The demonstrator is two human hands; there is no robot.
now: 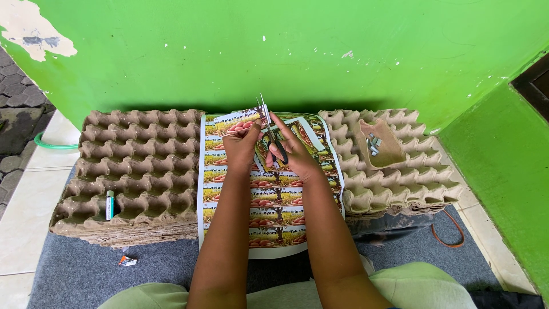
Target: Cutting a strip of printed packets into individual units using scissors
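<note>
1. While the right hand (294, 153) grips a pair of scissors (270, 129), blades parted and pointing at the green wall (286, 51), the left hand (241, 147) pinches a cut label strip (240, 127) just beside the blades.
2. Both hands hover over the far edge of a printed label sheet (269, 223).
3. The sheet lies between two stacks of egg trays (143, 166).
4. A lighter (110, 205) sits near the left stack's near edge; a torn tray cup (380, 143) holding small grey pieces rests on the right stack.
</note>
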